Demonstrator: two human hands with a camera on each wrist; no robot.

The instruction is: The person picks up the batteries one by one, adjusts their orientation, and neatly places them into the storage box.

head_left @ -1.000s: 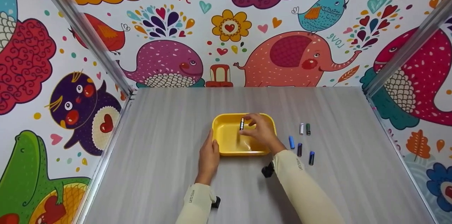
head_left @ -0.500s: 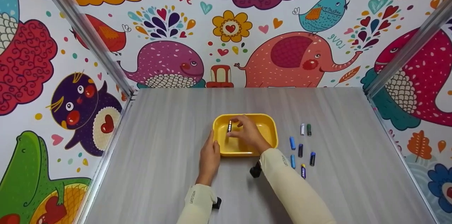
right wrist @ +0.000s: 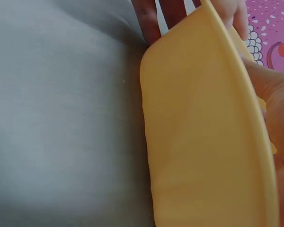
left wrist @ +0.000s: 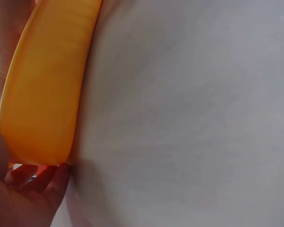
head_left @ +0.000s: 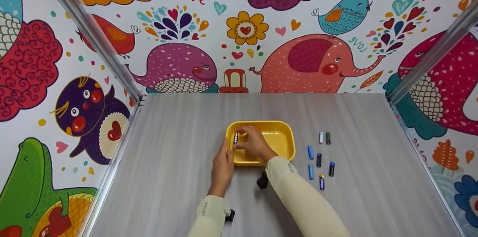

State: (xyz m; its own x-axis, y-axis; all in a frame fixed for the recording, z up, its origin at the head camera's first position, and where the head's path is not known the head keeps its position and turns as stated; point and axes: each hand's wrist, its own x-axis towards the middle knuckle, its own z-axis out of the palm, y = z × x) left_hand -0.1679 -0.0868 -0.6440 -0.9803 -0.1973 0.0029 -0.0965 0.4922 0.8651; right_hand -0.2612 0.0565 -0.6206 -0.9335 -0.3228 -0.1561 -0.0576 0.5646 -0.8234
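Lower centre of head view, L hand (head_left: 223, 164) holds L end of yellow tray (head_left: 280, 141), fingers on outer wall, thumb at rim; same spot as 0.5 s ago. Just R of it, inside tray's L end: dark battery (head_left: 235, 138), pinched nr its two ends btwn thumb & finger of R hand (head_left: 254, 143), grip only as wide as battery's length. R hand & battery shifted L since 0.5 s ago, now close by tray's L wall; can't tell if battery touches tray floor. Mid-frame, tray's R half shows yellow floor. R sleeve (head_left: 302, 196) came L too. Centre-right of frame, unmoved on grey table (head_left: 168, 154), L to R: blue battery (head_left: 310, 152), light blue battery (head_left: 310, 172) below it, black battery (head_left: 319, 160), white battery (head_left: 321, 138), purple battery (head_left: 322, 182) w/ yellow end, green battery (head_left: 328, 138), blue-ended battery (head_left: 331, 169). Light blue & purple were behind R sleeve 1 s ago, now in sight
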